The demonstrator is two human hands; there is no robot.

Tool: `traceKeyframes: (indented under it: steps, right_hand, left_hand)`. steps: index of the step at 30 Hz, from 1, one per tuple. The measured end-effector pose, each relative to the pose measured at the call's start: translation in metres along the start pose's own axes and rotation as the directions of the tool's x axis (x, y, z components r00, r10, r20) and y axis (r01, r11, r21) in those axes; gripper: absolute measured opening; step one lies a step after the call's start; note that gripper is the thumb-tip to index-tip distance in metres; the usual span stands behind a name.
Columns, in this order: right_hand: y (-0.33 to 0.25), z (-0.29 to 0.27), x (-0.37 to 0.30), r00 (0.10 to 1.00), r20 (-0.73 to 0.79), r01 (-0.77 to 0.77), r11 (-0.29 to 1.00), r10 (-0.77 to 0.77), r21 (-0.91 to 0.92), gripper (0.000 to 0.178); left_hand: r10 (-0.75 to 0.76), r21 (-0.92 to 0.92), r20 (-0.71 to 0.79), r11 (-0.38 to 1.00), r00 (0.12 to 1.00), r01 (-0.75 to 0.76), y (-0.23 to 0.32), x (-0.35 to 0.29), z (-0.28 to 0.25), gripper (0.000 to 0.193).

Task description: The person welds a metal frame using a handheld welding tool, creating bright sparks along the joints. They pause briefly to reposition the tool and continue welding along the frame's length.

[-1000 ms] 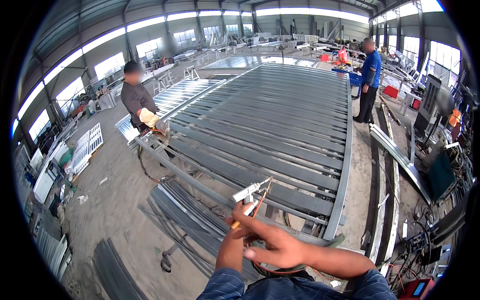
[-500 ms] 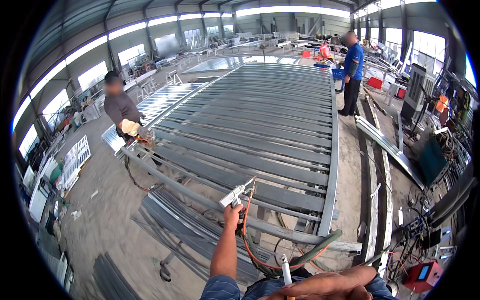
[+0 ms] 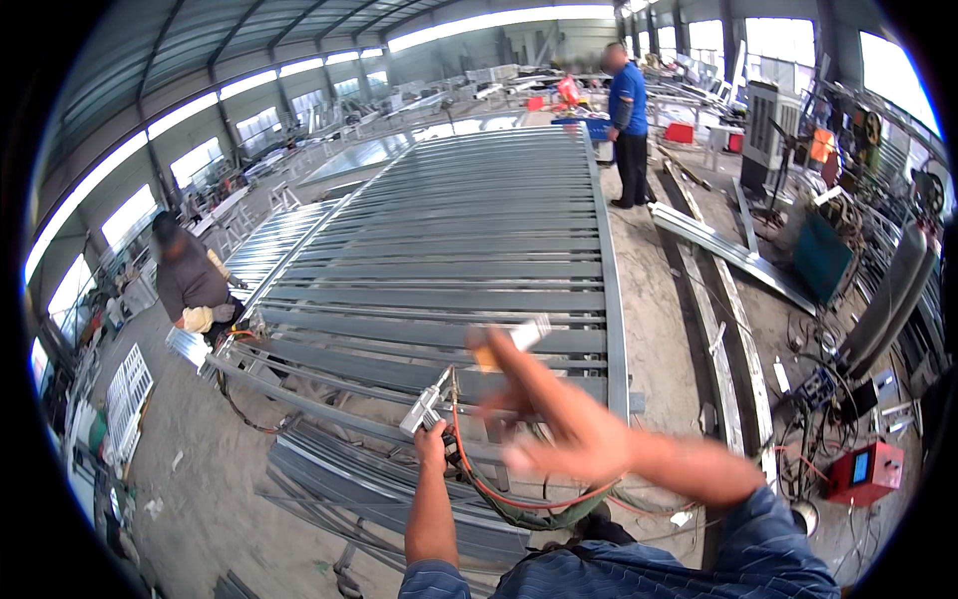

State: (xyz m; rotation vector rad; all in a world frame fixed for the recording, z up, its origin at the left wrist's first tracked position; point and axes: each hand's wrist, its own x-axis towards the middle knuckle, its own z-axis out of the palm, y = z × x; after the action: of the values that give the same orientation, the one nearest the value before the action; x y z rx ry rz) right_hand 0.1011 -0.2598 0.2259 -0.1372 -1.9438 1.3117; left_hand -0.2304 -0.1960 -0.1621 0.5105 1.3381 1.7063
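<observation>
My left hand [image 3: 431, 451] is closed around the grip of a silver welding gun [image 3: 427, 403], whose thin nozzle points up toward the slats of a large metal panel [image 3: 469, 270]. An orange hose [image 3: 461, 439] runs down from the gun and loops beneath my right arm. In front of me my right hand [image 3: 574, 424] is raised over the panel's near right part, smeared by motion. Between its fingers sits a cigarette [image 3: 527, 337], white with an orange end. The right hand and forearm hide part of the near frame and hoses.
Grey metal profiles [image 3: 349, 479] lie stacked on the floor at near left. A person in dark clothes [image 3: 190, 275] bends at the panel's left corner; another in blue [image 3: 627, 110] stands at far right. Gas cylinders [image 3: 883, 299] and a red machine [image 3: 864, 473] stand right, among cables.
My right hand has swung up and forward from the lower edge, carrying the cigarette. The view has turned right. The person at left has bent lower.
</observation>
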Motion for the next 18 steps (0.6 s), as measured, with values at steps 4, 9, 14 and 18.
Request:
traceKeyframes:
  steps: [4,9,14,18]
  right_hand:
    - [0.003,-0.074,0.104,0.984,-0.168,-0.152,0.733,0.053,-0.663,0.115]
    - [-0.005,-0.15,0.109,0.858,-0.512,-0.496,0.328,0.044,-0.804,0.101]
    - [0.047,-0.118,0.025,0.86,-0.12,-0.328,0.358,0.496,-0.874,0.076]
    - [0.042,0.004,0.022,0.897,0.235,-0.158,0.769,0.374,-0.619,0.081]
  left_hand:
    - [-0.011,0.059,-0.05,0.998,0.999,0.014,-0.006,-0.001,-0.001,0.024]
    - [0.039,0.064,-0.031,0.997,0.999,-0.037,-0.009,0.01,-0.014,0.02]
    - [0.048,0.142,-0.059,0.989,0.997,-0.039,0.009,-0.017,0.009,0.035]
    - [0.161,0.238,-0.109,0.962,0.981,-0.131,-0.005,0.011,-0.018,0.037]
